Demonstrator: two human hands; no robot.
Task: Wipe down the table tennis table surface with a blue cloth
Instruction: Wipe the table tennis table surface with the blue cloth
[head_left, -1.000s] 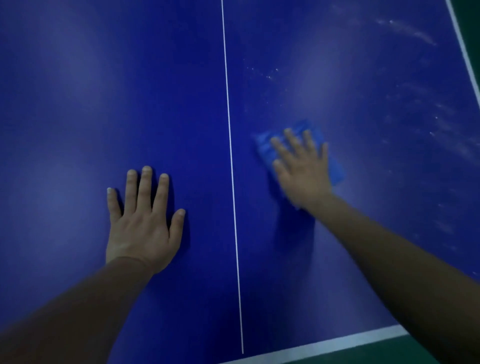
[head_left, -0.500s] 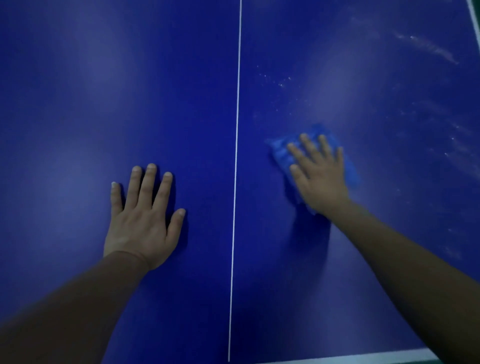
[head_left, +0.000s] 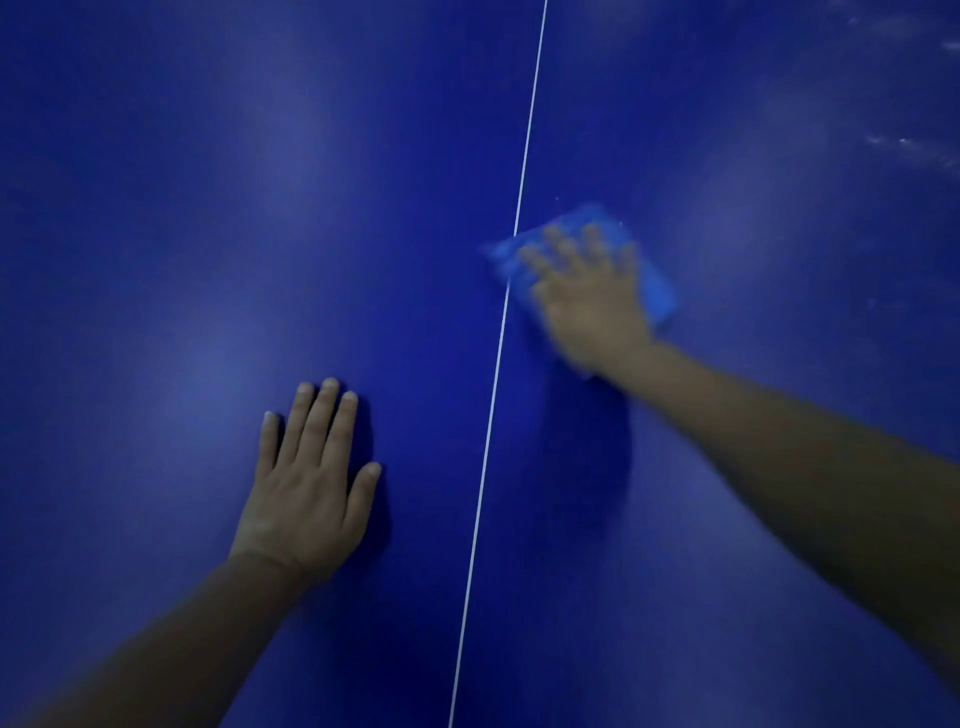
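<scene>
A left hand (head_left: 306, 493) rests flat on the dark blue tabletop (head_left: 156, 208), fingers straight and close together, left of the white centre line (head_left: 488, 447). Farther out, the blurred right hand (head_left: 589, 296) presses spread fingers on a blue cloth (head_left: 660, 293) whose edge overlaps the line. Pale smudges (head_left: 909, 148) mark the far right.

Two bare forearms — no sleeves — left hand (head_left: 306, 499), right hand (head_left: 592, 306) blurred.
</scene>
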